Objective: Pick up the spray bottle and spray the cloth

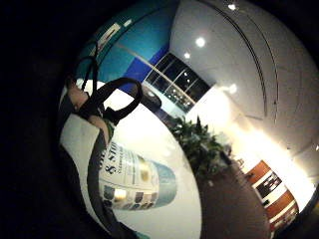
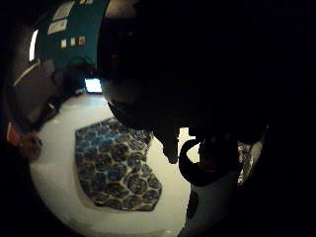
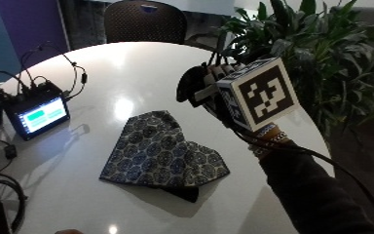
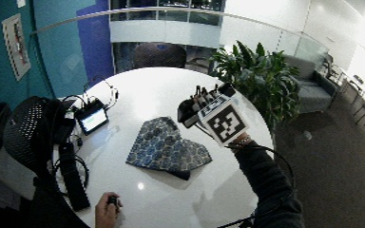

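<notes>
The gloved right hand is gripping the spray bottle above the white table, fingers curled around it; the patterned cloth is lying below and just beside it.

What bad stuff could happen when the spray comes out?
The right hand holds the spray bottle up beside the cloth, not right over it, so mist may wet the table. The small screen with its cables sits near the cloth, and drifting spray might reach it.
</notes>
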{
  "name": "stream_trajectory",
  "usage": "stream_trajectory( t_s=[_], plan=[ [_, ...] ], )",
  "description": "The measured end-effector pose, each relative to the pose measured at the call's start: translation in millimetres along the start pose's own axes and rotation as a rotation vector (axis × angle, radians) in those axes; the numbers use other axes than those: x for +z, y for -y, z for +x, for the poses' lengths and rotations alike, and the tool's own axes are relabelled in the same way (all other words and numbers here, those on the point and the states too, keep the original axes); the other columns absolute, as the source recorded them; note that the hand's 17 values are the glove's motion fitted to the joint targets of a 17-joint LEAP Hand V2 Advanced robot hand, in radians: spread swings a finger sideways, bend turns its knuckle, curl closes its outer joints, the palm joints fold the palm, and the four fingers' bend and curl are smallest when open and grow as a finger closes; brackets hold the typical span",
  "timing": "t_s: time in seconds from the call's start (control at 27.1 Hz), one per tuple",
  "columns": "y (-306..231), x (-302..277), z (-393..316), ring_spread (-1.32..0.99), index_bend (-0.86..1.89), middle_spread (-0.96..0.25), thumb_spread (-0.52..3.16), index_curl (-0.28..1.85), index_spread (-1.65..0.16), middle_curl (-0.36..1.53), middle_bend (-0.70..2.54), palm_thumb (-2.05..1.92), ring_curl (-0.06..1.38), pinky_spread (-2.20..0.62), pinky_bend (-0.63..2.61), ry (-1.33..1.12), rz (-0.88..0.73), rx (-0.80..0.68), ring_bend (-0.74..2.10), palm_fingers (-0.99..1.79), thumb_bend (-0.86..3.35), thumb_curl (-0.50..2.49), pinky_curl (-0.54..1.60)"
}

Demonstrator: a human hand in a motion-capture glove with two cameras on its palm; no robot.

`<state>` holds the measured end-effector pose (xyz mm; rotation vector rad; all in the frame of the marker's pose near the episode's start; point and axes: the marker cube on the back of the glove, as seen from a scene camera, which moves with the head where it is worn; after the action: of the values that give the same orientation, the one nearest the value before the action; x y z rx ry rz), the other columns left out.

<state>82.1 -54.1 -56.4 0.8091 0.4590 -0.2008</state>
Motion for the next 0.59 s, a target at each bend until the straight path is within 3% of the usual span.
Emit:
stream_trajectory(
  t_s=[0.33, 0.59],
  plan=[
    [-7.8, 3.9, -5.0, -0.18, 0.17, -0.19, 1.33, 0.46, -0.28, 0.46, 0.35, 0.79, 0.43, -0.21, 0.45, 0.4, -0.047, 0.429, 0.51, 1.28, -0.01, 0.4, 0.38],
    [-19.6, 11.8, -8.0, -0.18, 0.18, -0.18, 1.33, 0.47, -0.28, 0.46, 0.35, 0.8, 0.43, -0.21, 0.46, 0.664, -0.074, 0.648, 0.51, 1.27, -0.01, 0.4, 0.38]
  ],
)
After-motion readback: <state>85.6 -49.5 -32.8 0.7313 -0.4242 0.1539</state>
